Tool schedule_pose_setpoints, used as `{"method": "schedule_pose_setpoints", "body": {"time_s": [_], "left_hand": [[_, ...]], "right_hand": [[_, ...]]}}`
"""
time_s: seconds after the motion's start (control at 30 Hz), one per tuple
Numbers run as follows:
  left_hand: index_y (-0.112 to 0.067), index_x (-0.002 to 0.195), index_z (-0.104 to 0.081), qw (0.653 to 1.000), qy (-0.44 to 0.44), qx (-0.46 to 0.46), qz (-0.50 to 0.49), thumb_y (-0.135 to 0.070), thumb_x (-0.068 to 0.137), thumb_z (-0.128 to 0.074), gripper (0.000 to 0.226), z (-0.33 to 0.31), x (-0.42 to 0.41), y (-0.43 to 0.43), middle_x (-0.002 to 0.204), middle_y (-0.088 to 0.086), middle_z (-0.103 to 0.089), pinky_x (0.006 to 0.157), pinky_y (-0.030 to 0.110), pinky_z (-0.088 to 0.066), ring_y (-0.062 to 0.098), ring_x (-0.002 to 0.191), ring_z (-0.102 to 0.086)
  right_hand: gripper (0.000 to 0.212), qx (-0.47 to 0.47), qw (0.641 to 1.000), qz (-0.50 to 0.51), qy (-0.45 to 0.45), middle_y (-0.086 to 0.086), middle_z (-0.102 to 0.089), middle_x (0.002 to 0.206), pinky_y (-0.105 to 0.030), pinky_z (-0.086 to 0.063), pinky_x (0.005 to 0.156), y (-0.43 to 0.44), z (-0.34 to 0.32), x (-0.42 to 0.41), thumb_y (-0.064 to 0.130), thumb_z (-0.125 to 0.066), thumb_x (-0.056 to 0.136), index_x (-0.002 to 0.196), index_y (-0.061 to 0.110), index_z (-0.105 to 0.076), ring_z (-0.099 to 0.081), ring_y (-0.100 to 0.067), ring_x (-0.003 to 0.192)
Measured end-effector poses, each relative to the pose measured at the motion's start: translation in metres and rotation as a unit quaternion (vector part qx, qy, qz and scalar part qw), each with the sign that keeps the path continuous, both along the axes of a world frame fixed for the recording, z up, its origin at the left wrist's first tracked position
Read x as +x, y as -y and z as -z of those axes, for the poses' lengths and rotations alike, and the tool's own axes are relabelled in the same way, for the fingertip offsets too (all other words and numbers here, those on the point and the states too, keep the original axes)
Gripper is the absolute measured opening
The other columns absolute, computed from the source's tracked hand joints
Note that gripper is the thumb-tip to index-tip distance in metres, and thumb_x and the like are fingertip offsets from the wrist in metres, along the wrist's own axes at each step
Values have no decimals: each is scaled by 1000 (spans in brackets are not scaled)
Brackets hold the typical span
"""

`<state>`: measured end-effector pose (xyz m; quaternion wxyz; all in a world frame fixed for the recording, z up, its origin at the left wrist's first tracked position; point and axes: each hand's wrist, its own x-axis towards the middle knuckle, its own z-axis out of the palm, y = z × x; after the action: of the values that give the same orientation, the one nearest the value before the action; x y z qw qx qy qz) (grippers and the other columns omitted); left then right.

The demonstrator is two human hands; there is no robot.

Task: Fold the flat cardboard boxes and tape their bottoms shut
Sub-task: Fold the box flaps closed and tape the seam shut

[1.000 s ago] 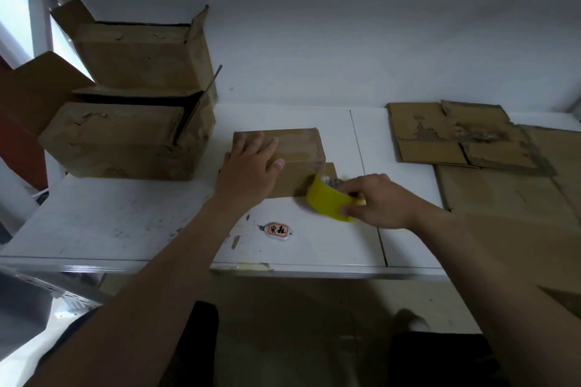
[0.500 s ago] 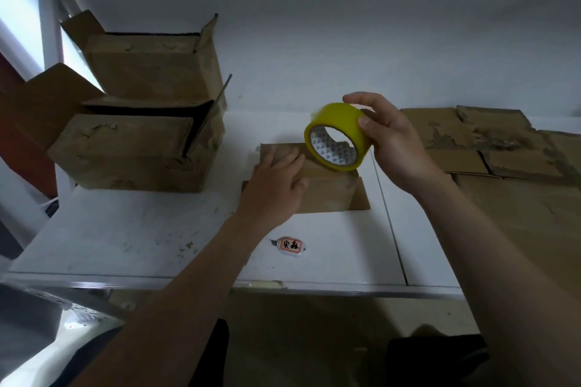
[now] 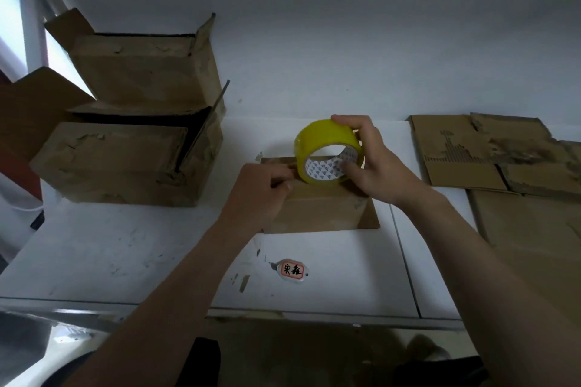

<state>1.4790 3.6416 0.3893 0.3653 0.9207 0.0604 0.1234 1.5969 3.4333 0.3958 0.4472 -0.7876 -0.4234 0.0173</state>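
Bare white table [image 3: 125,245] lies open between the small box [image 3: 317,214] at mid-table and the near edge, where only a tag [image 3: 292,271] sits. Stacked boxes [image 3: 125,154] crowd the left and flat cardboard [image 3: 503,163] the right. Half a second ago we held the yellow tape roll [image 3: 317,138] in the air; now it meets the box top, our right hand [image 3: 377,166] gripping it. Our left hand [image 3: 261,192], flat before, curls beside the roll; what it pinches we cannot tell. The box is brown and worn.

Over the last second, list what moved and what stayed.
The right hand lifted the yellow tape roll off the table and holds it over the small box. The left hand, flat on that box before, now curls beside the roll. Stacked boxes and flat cardboard stayed.
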Motion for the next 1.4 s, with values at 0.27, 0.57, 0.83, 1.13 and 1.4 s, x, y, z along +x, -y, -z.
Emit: {"method": "schedule_pose_setpoints", "body": {"time_s": [0.27, 0.57, 0.83, 1.13, 1.4], "left_hand": [[-27, 82, -73, 984, 48, -98, -141, -52, 101, -45, 42, -21, 2, 3, 74, -13, -70, 71, 26, -45, 2, 76, -64], [-17, 79, -54, 989, -44, -124, -70, -53, 104, -38, 46, -23, 10, 11, 70, -2, -55, 62, 30, -41, 11, 64, -53], [-16, 68, -49, 953, -28, -297, -60, -24, 105, -47, 39, -17, 12, 8, 52, -7, -50, 45, 25, -42, 10, 49, -46], [-20, 71, -62, 961, -57, -267, -48, -18, 102, -48, 35, -14, 13, -14, 68, 1, -70, 50, 27, -52, 13, 59, -64], [-20, 67, -54, 976, -37, -197, -84, -22, 101, -49, 34, -7, 9, -33, 64, -2, -58, 51, 17, -40, 5, 59, -56]], "right_hand": [[74, -14, 996, 29, 78, 9, -36, 135, -13, -33, 102, -6, 9, -4, -8, -48, 95, 148, 40, -27, -36, -16, 126], [77, -20, 991, 59, 117, -10, -43, 133, -38, -38, 101, -10, 5, -17, -11, -45, 89, 148, 36, -29, -38, -26, 117], [70, 91, 993, 66, -39, 16, -44, 146, -35, -50, 105, -16, 21, -21, 2, -58, 98, 156, 33, -32, -47, -8, 132], [79, -31, 981, 126, 142, -4, -49, 129, -32, -51, 92, -10, -3, -21, -9, -48, 85, 149, 38, -45, -52, -24, 116], [66, 16, 980, 182, 76, -1, -50, 119, -39, -53, 85, -19, 7, -29, 6, -56, 98, 154, 35, -36, -49, -11, 102]]}}
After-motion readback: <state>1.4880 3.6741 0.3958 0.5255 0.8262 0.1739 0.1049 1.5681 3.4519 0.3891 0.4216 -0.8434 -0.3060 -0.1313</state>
